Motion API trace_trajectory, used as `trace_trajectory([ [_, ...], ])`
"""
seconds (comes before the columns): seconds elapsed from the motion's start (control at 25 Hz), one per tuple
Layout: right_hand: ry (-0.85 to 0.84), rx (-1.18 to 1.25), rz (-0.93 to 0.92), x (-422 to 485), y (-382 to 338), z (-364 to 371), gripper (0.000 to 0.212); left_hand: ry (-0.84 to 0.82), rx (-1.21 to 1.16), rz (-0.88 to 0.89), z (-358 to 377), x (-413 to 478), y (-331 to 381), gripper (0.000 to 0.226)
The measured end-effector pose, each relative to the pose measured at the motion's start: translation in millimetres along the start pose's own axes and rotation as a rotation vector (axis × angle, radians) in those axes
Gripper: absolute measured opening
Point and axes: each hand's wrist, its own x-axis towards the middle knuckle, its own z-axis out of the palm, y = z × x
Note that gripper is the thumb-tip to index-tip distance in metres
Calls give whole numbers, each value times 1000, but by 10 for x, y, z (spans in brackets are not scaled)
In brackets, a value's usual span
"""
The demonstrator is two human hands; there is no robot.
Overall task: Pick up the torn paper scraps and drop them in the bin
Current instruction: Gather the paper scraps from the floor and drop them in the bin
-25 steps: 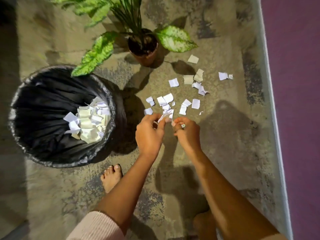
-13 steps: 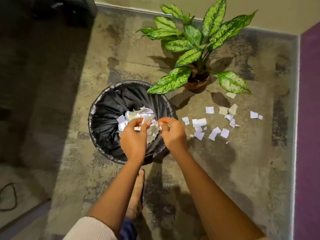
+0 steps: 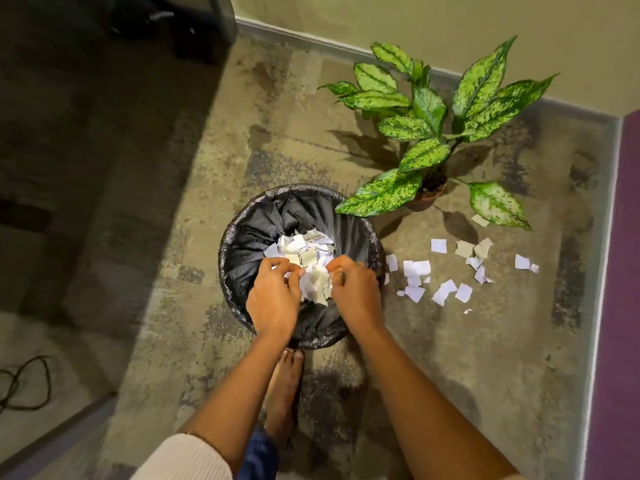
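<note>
A round bin lined with a black bag [image 3: 252,233] stands on the floor and holds a heap of torn paper scraps [image 3: 301,245]. Both my hands hover over its near side. My left hand [image 3: 273,303] and my right hand [image 3: 356,296] have curled fingers, and together they pinch a bunch of white scraps [image 3: 317,285] that hangs between them above the bag. Several more scraps [image 3: 415,268] lie scattered on the floor to the right of the bin, reaching toward the purple wall.
A potted plant [image 3: 429,109] with large speckled leaves stands behind the bin to the right, one leaf overhanging the rim. My bare foot [image 3: 284,386] rests just in front of the bin. A purple wall [image 3: 623,271] bounds the right side. A dark cable [image 3: 24,382] lies far left.
Both hands lifted scraps from the floor pile and carried them left over the bin. The view pulled back and up. The bunch now hangs lower between my fingers.
</note>
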Motion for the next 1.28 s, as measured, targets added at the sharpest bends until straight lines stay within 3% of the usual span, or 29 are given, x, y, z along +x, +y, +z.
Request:
trace_trajectory([
  [0.32,174,137,-181,2,293,-311,18,-68,-11,136,214,-327,531,4],
  [0.6,201,118,-167,154,1510,-1122,14,-110,-141,201,1317,-972,1410,11],
  [0.84,94,66,186,411,3165,-1403,19,-270,-48,56,2573,-1075,1769,10],
  [1.0,47,129,388,536,4061,-1098,13,-336,64,116,3326,-769,1585,34],
  [1.12,-39,66,485,623,4494,-724,25,-258,250,171,3779,-626,1393,70],
  [1.28,-71,-3,547,655,4783,-357,41,-130,358,-25,4090,-545,1072,125],
])
